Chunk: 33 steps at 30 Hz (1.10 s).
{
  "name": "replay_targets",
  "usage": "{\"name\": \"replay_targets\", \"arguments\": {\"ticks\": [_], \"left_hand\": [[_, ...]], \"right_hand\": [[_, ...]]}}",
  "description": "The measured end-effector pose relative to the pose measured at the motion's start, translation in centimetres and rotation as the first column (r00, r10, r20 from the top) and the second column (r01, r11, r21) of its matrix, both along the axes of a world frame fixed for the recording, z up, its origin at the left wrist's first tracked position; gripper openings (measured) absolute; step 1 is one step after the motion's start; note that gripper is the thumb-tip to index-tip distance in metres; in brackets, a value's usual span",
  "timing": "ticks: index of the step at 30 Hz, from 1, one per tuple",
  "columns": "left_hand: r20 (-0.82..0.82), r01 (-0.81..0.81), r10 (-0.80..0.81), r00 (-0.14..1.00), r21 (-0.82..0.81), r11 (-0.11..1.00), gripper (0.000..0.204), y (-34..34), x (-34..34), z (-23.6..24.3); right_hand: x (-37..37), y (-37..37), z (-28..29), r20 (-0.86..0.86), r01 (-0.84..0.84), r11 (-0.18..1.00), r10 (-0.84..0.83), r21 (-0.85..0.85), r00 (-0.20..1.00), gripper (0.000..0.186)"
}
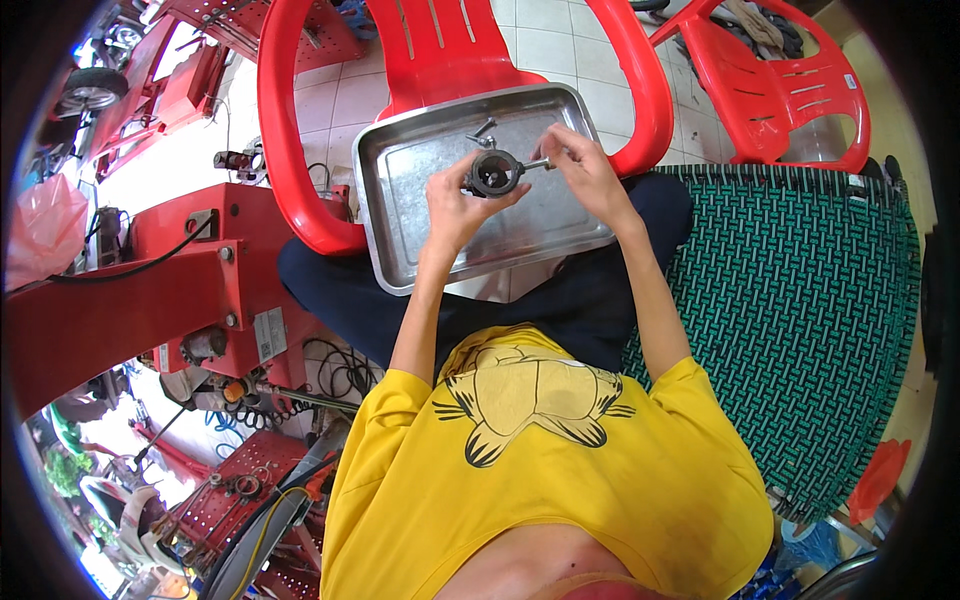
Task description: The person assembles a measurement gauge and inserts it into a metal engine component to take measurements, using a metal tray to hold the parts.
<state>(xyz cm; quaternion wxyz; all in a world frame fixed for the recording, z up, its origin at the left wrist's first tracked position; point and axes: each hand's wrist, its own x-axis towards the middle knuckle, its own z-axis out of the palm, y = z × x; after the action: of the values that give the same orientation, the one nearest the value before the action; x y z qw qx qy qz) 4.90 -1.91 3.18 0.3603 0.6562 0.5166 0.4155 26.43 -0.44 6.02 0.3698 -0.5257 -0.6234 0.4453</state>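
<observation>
Over a shallow steel tray (400, 262), my left hand (453, 205) grips a dark, round, ring-shaped metal part (492, 192), thumb and fingers on either side of it. Its opening faces up and shows some metal inside. From its right side sticks out a bolt (536, 163), a short silvery shank. My right hand (590, 185) has its fingers closed around the outer end of that bolt; the fingertips are partly hidden. Just beyond the ring, a small loose bolt (485, 127) lies in the tray.
The tray rests across my lap and on a red plastic chair (285, 130). A second red chair (780, 95) stands at the far right. To my right is a green woven seat (800, 320). Red machinery (190, 270) with cables and hoses crowds the left side.
</observation>
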Motion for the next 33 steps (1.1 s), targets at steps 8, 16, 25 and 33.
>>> {"name": "replay_targets", "arguments": {"ticks": [8, 16, 25, 33], "left_hand": [[-0.042, -0.018, 0.019, 0.999, 0.013, 1.000, 0.041, -0.3, 0.4, 0.1], [0.007, -0.087, 0.087, 0.996, -0.059, 0.994, 0.041, 0.6, 0.0, -1.0], [0.018, -0.056, 0.057, 0.998, -0.049, 0.997, 0.041, 1.0, -0.8, -1.9], [0.016, -0.029, 0.029, 0.999, -0.001, 1.000, 0.041, 0.5, -1.3, -1.3]], "right_hand": [[1.1, -0.5, 0.8, 0.059, -0.083, 0.993, 0.088, -0.088, 0.994, 0.053], [-0.7, -1.1, 0.1, -0.098, 0.085, 0.959, -0.061, 0.269, 0.993, 0.039], [0.1, 0.4, -0.2, -0.029, -0.094, 0.994, 0.096, 0.055, 0.995, 0.035], [-0.8, -0.6, 0.5, 0.005, -0.053, 0.980, 0.053, 0.192, 0.999, 0.026]]}}
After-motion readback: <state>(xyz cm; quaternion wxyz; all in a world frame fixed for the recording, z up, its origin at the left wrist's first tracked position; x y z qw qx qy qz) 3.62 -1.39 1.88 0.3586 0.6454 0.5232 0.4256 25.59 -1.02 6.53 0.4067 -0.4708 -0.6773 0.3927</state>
